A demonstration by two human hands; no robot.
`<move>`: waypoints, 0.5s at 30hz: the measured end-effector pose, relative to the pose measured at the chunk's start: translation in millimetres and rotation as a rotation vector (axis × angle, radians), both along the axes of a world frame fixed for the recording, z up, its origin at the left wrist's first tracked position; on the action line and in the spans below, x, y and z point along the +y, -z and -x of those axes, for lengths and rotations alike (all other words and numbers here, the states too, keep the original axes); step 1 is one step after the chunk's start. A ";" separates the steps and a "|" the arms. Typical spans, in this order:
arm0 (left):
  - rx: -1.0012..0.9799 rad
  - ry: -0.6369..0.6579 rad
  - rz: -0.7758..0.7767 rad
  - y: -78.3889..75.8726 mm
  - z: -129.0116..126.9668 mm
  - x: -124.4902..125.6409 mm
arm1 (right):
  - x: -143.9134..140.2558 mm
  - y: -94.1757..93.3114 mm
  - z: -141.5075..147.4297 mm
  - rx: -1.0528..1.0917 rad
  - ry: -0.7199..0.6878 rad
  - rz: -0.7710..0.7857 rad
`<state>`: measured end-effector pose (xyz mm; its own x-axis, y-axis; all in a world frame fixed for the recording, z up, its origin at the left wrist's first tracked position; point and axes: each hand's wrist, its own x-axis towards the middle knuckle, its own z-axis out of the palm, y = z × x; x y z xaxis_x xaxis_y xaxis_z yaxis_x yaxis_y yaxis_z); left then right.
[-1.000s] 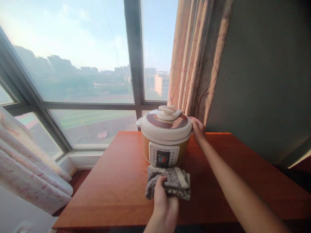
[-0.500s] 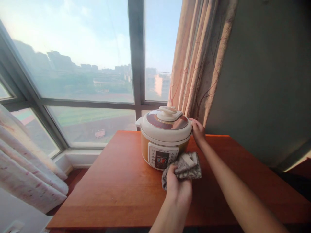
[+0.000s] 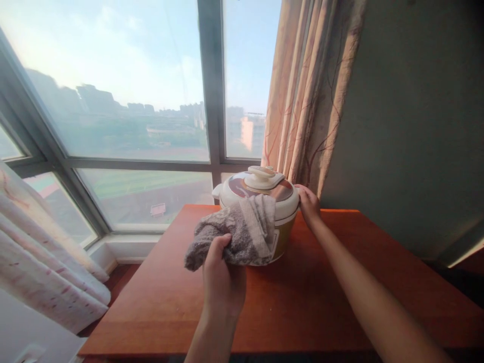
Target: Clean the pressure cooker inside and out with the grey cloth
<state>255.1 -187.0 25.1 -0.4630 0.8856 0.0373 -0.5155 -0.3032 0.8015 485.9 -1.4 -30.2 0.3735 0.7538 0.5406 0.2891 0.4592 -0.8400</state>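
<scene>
Grey-brown towelling, bunched and thick, makes up the cloth point(image 3: 230, 232) that I find at the centre of the frame, slightly below the middle. The person's left hand point(image 3: 225, 285) holds it from below: the grip is closed on the fabric, thumb laid over the top, remaining fingers hidden underneath. A paler band runs down the cloth's right end.

Directly behind it, on the worktop point(image 3: 302, 307), sits the cooker point(image 3: 286, 207), upright, just right of the frame's centre. The cloth covers most of its front and overlaps the near rim of the lid; from where I stand I cannot tell how firmly it bears on the surface. The lid carries a shiny brownish top and a cream knob point(image 3: 261, 174). One cream side handle point(image 3: 217, 190) projects at the cooker's left.

The right hand point(image 3: 310, 205) is at the cooker's opposite side, grip closed about the handle there, which the fingers largely conceal.

Surroundings noted: window point(image 3: 132, 75) across the upper left, patterned curtain point(image 3: 298, 91) at upper centre-right, pale curtain point(image 3: 45, 252) at lower left, dark wall point(image 3: 401, 126) at the right.
</scene>
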 end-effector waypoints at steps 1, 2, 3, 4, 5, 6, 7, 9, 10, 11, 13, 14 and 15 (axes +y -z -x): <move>0.107 -0.087 -0.001 2.5 6.7 0.9 | 0.0 -0.2 0.2 -0.001 -0.001 -0.002; 0.183 -0.155 0.005 4.6 12.8 2.0 | 0.0 -0.4 0.4 0.000 -0.001 -0.003; 0.251 -0.211 0.007 6.1 18.0 3.4 | -0.1 -0.7 0.7 0.000 -0.001 -0.004; 0.337 -0.272 -0.010 6.9 22.1 5.2 | -0.3 -0.9 1.0 0.000 0.001 -0.005; 0.440 -0.312 -0.042 7.3 25.3 7.3 | -0.5 -1.1 1.3 0.000 0.004 -0.006; 0.563 -0.334 -0.089 7.4 27.6 9.6 | -0.7 -1.4 1.5 -0.001 0.008 -0.007; 0.706 -0.350 -0.144 7.3 29.2 11.8 | -1.0 -1.7 1.8 -0.002 0.011 -0.009; 0.948 -0.361 -0.248 6.9 31.5 15.1 | -1.5 -2.4 2.1 -0.003 0.016 -0.010; 0.996 -0.377 -0.282 6.6 32.6 15.8 | -1.7 -2.7 2.2 -0.003 0.017 -0.007; 1.003 -0.414 -0.298 6.1 34.0 15.7 | -2.0 -3.1 2.3 -0.002 0.017 -0.002; 0.958 -0.550 -0.292 5.2 37.8 13.7 | -2.4 -3.6 2.6 -0.001 0.021 0.010; 0.933 -0.622 -0.278 4.9 40.1 12.3 | -2.7 -3.9 2.7 0.000 0.026 0.014; 0.919 -0.680 -0.263 5.0 42.6 11.0 | -2.9 -4.1 3.0 0.001 0.031 0.017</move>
